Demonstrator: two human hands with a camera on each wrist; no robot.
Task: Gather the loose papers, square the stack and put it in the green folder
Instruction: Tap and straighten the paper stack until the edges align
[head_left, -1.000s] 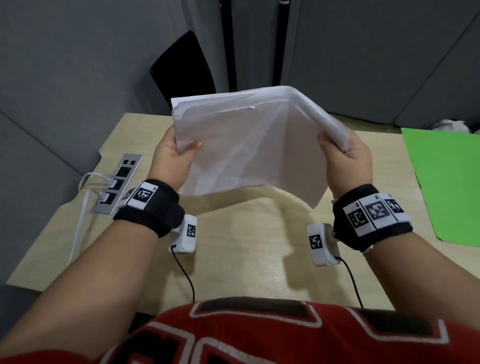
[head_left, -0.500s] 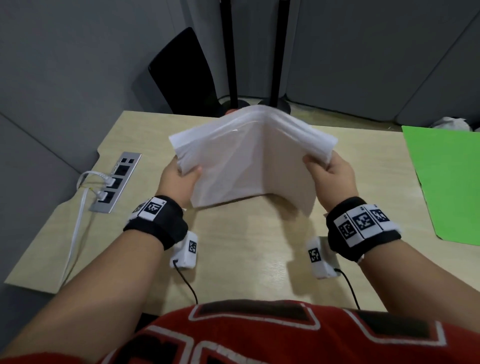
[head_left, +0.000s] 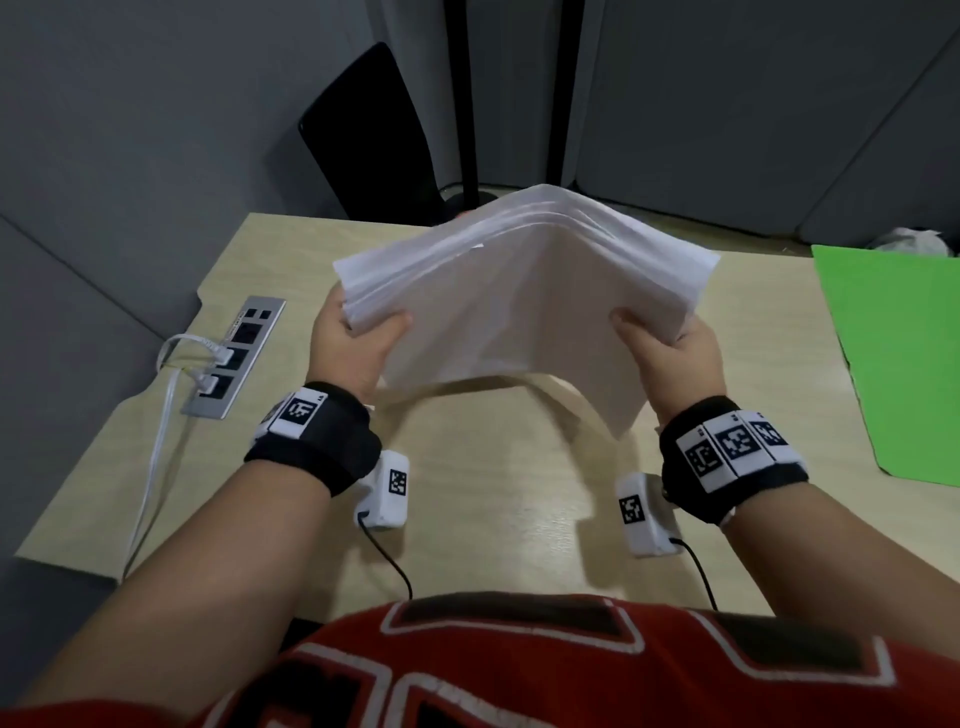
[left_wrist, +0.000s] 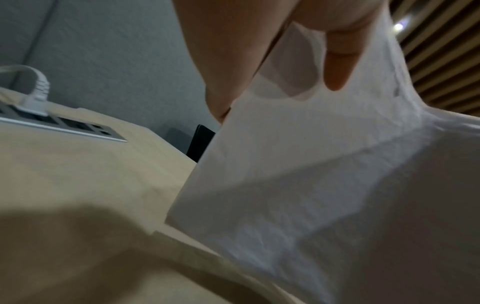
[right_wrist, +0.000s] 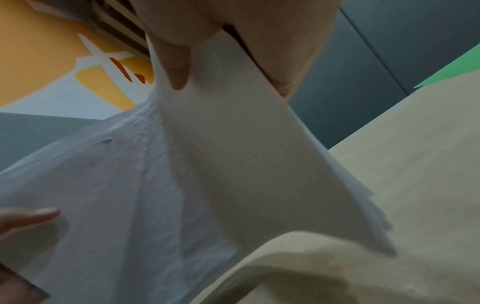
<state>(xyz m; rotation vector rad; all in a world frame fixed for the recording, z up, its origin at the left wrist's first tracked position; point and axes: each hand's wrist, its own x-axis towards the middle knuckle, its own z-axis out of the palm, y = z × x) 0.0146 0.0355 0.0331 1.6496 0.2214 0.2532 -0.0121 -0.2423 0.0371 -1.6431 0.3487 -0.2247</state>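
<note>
A stack of white papers (head_left: 524, 291) is held above the wooden table (head_left: 493, 493), bowed upward along its middle like a tent. My left hand (head_left: 358, 343) grips its left edge, thumb on the near face. At the right edge my right hand (head_left: 670, 348) grips the stack the same way. The left wrist view shows the left thumb (left_wrist: 337, 61) pressed on the papers (left_wrist: 324, 185). In the right wrist view the papers (right_wrist: 207, 174) hang from the pinch of the right thumb (right_wrist: 176, 63). The green folder (head_left: 898, 353) lies flat at the table's right side.
A metal socket panel (head_left: 234, 358) with white cables plugged in is set into the table's left part. A black chair back (head_left: 374, 135) stands behind the table's far edge. Grey partition walls surround the desk.
The stack has come down from chest height towards the table, and it bows more sharply in the middle. Both hands keep their grip on its side edges.
</note>
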